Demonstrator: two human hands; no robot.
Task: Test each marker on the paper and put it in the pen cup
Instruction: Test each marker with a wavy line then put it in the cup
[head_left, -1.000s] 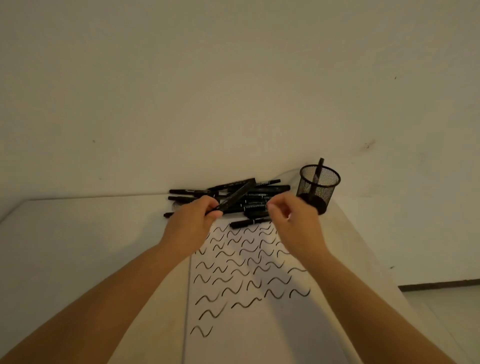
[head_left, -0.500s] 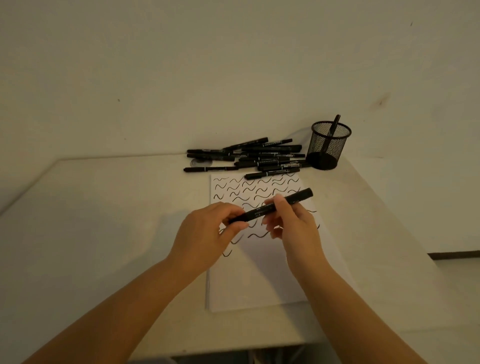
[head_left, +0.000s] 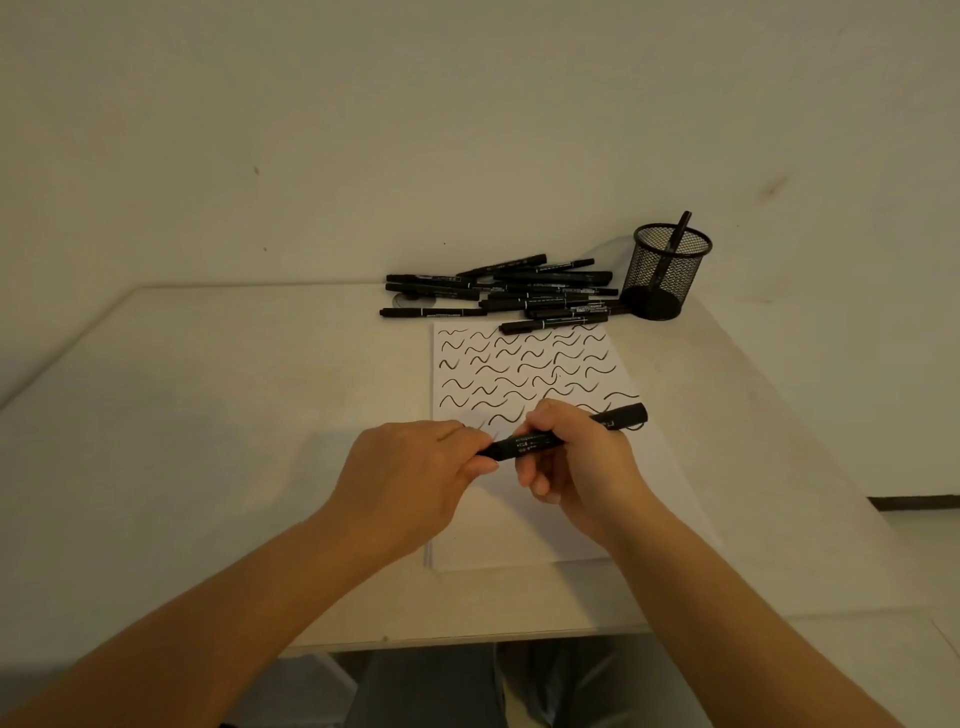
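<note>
Both hands hold one black marker (head_left: 540, 442) above the white paper (head_left: 524, 509). My left hand (head_left: 410, 483) pinches its left end, and my right hand (head_left: 582, 467) grips the barrel, with the right end sticking out past the fingers. The paper carries several rows of black squiggles. A pile of black markers (head_left: 509, 293) lies at the paper's far edge. The black mesh pen cup (head_left: 667, 273) stands at the back right with one marker (head_left: 678, 234) leaning in it.
The pale table (head_left: 208, 415) runs up to a white wall at the back. Its front edge is just below my forearms, and its right edge slants past the pen cup. Floor and a dark skirting show at the right.
Both hands came back from the marker pile toward me with one marker. My right hand has taken hold of its barrel, and the camera tilted down.
</note>
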